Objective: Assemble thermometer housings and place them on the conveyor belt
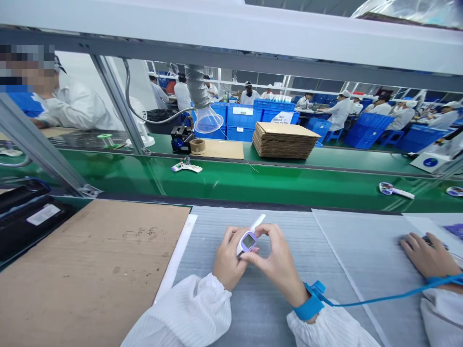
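Observation:
A small white and purple device point(249, 240) with a square grey screen is held above the foam-covered bench point(267, 308). My left hand point(228, 255) wraps round its left side. From the right, my right hand point(277, 260) pinches its edge between thumb and index finger. The white handle of the device points up and away between both hands. A blue wrist strap point(310, 303) with a cord circles my right wrist.
Brown cardboard point(97, 270) lies left on the bench. Beyond runs a green conveyor point(289, 185) with similar devices point(187, 166). Stacked cardboard point(284, 140) and a duct nozzle point(208, 119) stand behind. A co-worker's hand point(430, 255) rests at right. Metal posts frame the left.

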Tool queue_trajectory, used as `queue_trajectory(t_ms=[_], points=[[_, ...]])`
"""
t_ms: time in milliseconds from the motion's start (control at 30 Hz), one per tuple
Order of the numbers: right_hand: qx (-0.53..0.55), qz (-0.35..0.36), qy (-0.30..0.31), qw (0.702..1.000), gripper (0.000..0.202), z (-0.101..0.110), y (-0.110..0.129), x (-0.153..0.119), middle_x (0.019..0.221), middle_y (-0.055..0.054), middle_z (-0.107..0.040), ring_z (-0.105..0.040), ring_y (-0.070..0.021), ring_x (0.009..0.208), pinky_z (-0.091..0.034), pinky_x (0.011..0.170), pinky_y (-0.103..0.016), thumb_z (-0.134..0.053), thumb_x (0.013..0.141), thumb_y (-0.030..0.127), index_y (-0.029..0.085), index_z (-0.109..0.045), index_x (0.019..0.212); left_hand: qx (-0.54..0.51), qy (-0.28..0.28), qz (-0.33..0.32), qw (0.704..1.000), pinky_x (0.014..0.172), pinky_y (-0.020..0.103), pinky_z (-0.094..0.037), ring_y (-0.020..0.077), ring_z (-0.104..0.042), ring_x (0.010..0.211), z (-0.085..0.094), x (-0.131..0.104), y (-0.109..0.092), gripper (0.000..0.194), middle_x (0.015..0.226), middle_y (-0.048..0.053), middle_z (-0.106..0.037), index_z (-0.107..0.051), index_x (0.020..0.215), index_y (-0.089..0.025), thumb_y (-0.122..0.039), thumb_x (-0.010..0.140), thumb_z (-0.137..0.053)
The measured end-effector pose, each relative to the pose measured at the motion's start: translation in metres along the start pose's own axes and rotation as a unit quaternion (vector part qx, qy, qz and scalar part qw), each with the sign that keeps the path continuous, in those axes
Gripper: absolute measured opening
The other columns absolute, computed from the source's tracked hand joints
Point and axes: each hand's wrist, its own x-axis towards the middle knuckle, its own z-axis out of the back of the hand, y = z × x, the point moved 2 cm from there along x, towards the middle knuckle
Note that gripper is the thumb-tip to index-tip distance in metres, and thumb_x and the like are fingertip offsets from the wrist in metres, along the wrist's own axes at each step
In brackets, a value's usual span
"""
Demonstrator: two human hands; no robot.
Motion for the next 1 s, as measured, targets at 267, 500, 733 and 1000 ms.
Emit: queue_trajectory(t_ms=[267,500,733,1000], points=[[-0.043,0.153,0.146,0.976,0.03,0.031,-0.003,0.012,0.098,-0.004,-0.064,-0.054,-0.0228,0.097,-0.034,0.084,-0.038,-0.052,0.084,0.045,0.027,-0.056,0.108,-0.074,0.039,-0.091,0.992,0.069,0.029,-0.04,0.0181,-0.051,0.078,0.012,-0.001,-0.006,0.015,0.083,0.005,-0.056,-0.055,0.095,-0.018,-0.025,0.082,-0.053],[0.011,0.146,0.183,0.972,0.025,0.035,-0.007,0.01,0.078,-0.001,-0.064,-0.058,-0.016,0.075,-0.037,0.076,-0.033,-0.053,0.086,0.039,0.025,-0.06,0.106,-0.095,0.086,-0.084,0.988,0.064,0.029,-0.041,0.0175,-0.052,0.073,0.009,-0.005,-0.008,0.017,0.077,0.005,-0.055,-0.058,0.093,-0.017,-0.028,0.081,-0.053],[-0.059,0.08,0.216,0.971,0.033,0.03,-0.009,0.005,0.097,-0.002,-0.064,-0.06,-0.02,0.088,-0.044,0.075,-0.032,-0.064,0.077,0.028,0.026,-0.054,0.109,-0.238,0.135,0.188,0.943,0.042,0.022,-0.043,0.0107,-0.052,0.046,-0.015,-0.004,-0.006,0.028,0.06,-0.002,-0.049,-0.052,0.087,-0.015,-0.043,0.083,-0.048],[-0.242,-0.198,-0.013,0.95,0.037,0.136,-0.159,-0.017,0.085,-0.011,-0.067,-0.064,-0.0292,0.069,-0.047,0.057,-0.036,-0.054,0.074,0.042,0.024,-0.048,0.106,0.064,0.044,0.019,0.997,0.061,0.027,-0.052,0.0167,-0.061,0.079,0.038,0.119,0.041,0.033,0.095,0.005,-0.061,-0.058,0.102,-0.017,-0.026,0.071,-0.068]])
